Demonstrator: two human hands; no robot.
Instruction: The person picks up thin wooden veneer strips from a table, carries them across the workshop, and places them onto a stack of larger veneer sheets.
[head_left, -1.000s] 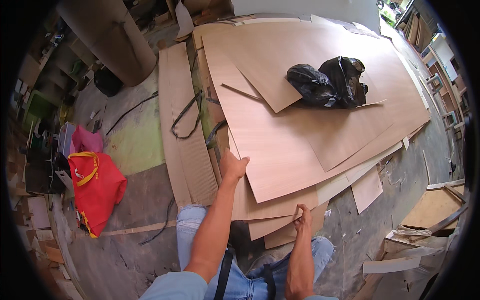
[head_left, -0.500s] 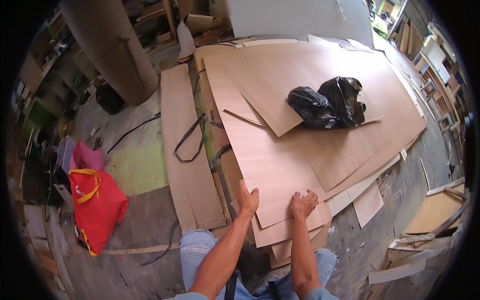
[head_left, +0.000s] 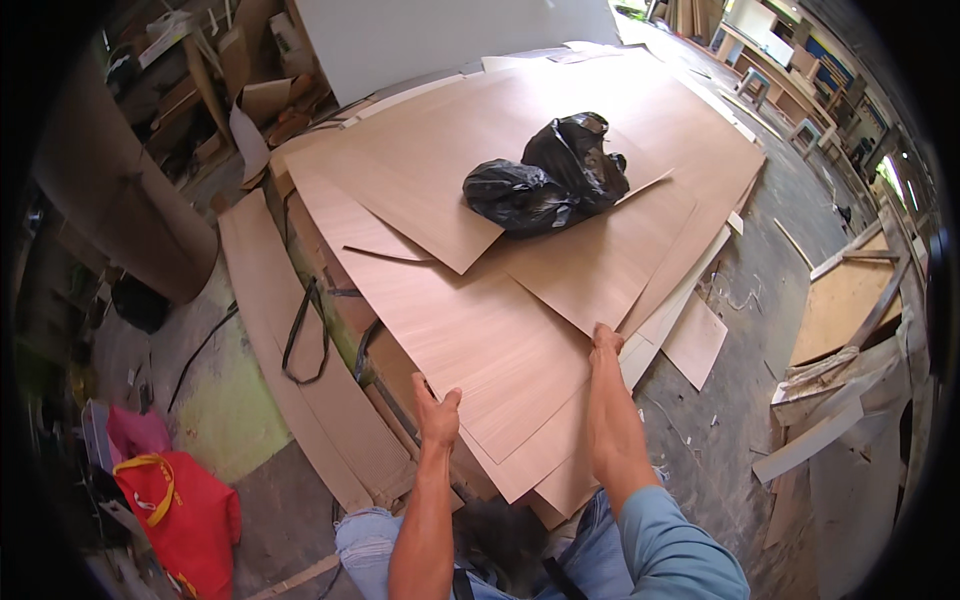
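A stack of thin, light-brown plywood sheets point(head_left: 470, 350) lies in front of me. My left hand point(head_left: 437, 408) is at the left edge of a long upper sheet, its thumb on top and the fingers along the edge. My right hand point(head_left: 606, 342) is closed at the right side of the stack, by the corner of a darker sheet point(head_left: 590, 280); its fingertips are partly hidden. On the sheets rests a black plastic bag point(head_left: 550, 180), bulging into two lumps. A narrow curved strip point(head_left: 390, 254) sticks out from under a sheet left of the bag.
Cardboard point(head_left: 290, 350) with a black strap point(head_left: 300, 335) lies left of the stack. A red bag point(head_left: 185, 510) stands at lower left, near a thick brown column point(head_left: 130, 200). Wood scraps and a broken panel point(head_left: 850, 290) lie at right; a pale board point(head_left: 460, 40) stands behind.
My right hand has moved from lying on top of the sheet to farther up the right side, by the darker sheet's corner. My left hand stays at the left edge. The view has turned rightward.
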